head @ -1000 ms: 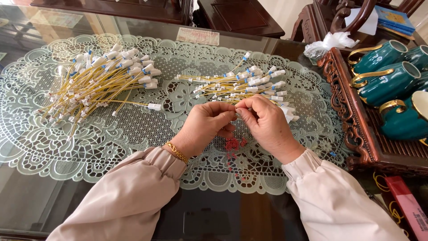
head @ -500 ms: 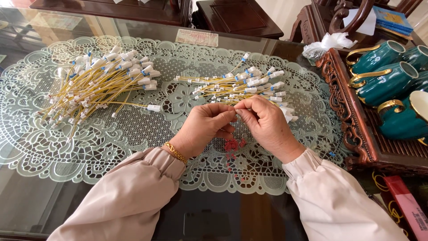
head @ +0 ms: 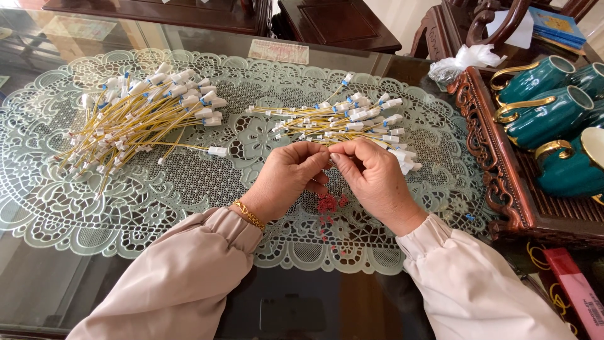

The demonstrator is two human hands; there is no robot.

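Note:
My left hand (head: 286,179) and my right hand (head: 374,179) meet fingertip to fingertip over a pale green lace mat (head: 189,189), pinching something small between them that I cannot make out. Just beyond my fingers lies a loose pile of yellow wires with white connectors (head: 343,123). A bigger pile of the same wires (head: 135,113) lies to the far left. Below my hands, small red pieces (head: 330,204) are scattered on the mat. A gold bracelet sits on my left wrist.
A carved dark wooden tray (head: 484,157) at the right holds teal cups with gold handles (head: 544,113). The mat lies on a glass tabletop (head: 56,277). A crumpled white plastic bag (head: 469,60) sits at the back right, and a red package (head: 579,289) lies at the near right.
My hands stay in the same place; only the fingertips shift slightly on the small item between them.

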